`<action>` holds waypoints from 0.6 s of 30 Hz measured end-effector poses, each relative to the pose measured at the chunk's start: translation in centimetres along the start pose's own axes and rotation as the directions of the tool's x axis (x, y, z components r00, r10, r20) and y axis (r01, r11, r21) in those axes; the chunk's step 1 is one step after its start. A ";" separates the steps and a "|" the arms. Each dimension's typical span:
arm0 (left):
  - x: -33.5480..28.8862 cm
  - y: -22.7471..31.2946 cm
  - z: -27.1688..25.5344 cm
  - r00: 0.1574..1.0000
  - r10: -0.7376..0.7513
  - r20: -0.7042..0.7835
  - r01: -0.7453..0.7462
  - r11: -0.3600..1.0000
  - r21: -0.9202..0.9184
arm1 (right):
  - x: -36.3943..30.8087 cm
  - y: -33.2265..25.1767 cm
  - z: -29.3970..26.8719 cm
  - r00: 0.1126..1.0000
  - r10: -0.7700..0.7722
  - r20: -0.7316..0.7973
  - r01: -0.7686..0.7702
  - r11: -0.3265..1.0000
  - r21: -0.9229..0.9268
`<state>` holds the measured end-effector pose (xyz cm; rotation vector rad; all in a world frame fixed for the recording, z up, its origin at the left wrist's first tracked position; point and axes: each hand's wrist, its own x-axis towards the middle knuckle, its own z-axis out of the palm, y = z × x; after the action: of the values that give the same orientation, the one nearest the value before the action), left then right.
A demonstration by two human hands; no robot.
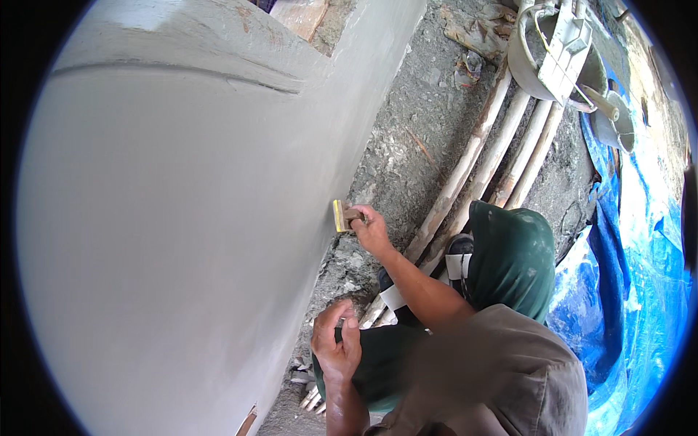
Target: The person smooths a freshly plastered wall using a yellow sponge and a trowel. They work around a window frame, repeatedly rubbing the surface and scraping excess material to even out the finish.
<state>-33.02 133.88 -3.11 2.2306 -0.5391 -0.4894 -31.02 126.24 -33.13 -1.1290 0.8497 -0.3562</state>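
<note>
A smooth grey plastered wall fills the left side. My right hand is closed around the brown grip of a small flat hand tool with a yellow edge; its exact kind does not show. The tool's yellow face is at the wall's right margin, and I cannot tell whether it touches. Nearer the lower edge my left hand is raised beside the wall, fingers loosely curled with a gap to the thumb. Nothing shows in it. My green-clad knees are bent under my arms, and brown cloth covers the lower right.
Several pale poles lie on rough grey ground beside the wall. A large round bucket with a pale board across it stands at the top right, near a smaller pail. Crumpled blue tarp spreads along the right.
</note>
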 end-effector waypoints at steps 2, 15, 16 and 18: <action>-1.7 0.7 -1.8 1.000 -0.002 -0.015 0.003 0.999 0.040 | 5.3 -1.1 -2.7 0.951 0.061 -0.302 0.013 0.971 0.239; -5.7 -9.4 -5.4 0.994 -0.021 0.109 0.008 0.993 0.120 | 27.7 -15.4 -13.9 0.859 -0.512 -0.004 0.506 0.849 -0.151; -5.7 -10.1 -5.9 0.992 -0.002 0.126 -0.014 0.992 0.122 | 23.3 -11.9 -11.2 0.906 -0.424 -0.020 0.398 0.865 -0.306; -5.0 -11.5 -6.4 0.983 0.062 0.172 -0.079 0.992 0.097 | 16.5 -9.5 -8.0 0.985 -0.140 -0.102 0.120 0.975 -0.185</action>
<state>-31.45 147.30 -6.95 2.2715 -0.7446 -0.6297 -24.88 106.54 -32.75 -1.3446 0.9240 -0.4639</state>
